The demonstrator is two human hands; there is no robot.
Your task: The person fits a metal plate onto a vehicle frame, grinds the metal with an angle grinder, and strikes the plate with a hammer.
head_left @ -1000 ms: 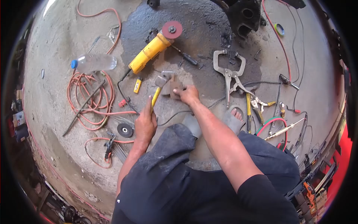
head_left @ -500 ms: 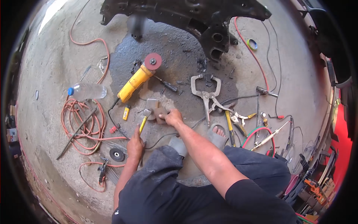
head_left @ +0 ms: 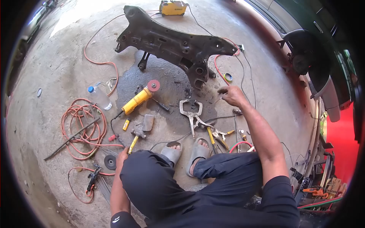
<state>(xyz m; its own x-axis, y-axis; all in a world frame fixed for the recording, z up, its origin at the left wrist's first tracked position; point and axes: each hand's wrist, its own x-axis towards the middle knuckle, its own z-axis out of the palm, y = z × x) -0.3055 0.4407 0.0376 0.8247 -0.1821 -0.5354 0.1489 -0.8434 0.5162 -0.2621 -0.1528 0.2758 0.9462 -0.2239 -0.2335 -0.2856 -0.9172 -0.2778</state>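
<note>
My left hand [head_left: 122, 155] sits low beside my knee, closed around the end of the yellow-handled hammer [head_left: 134, 141]; the hammer's head rests on the concrete. Just beyond the head lies a small grey metal plate [head_left: 148, 122], with no hand on it. My right hand [head_left: 232, 95] is stretched out to the right over the dark stained floor, near the lower end of the black car subframe [head_left: 171, 41]. Its fingers are partly curled, and I cannot tell whether they pinch anything. My feet in grey sandals [head_left: 172, 152] are between the two hands.
A yellow angle grinder [head_left: 138, 98], locking clamp [head_left: 190, 112], pliers [head_left: 213, 135], water bottle [head_left: 99, 97], coiled orange cable [head_left: 81, 125], grinding disc [head_left: 110, 162] and lighter [head_left: 126, 123] lie around me. A yellow machine [head_left: 173, 7] stands far back. A car [head_left: 323, 76] is at the right.
My right hand let go of the metal plate and swung out to the right. The hammer came down to the floor. My head lifted, bringing the whole subframe into view.
</note>
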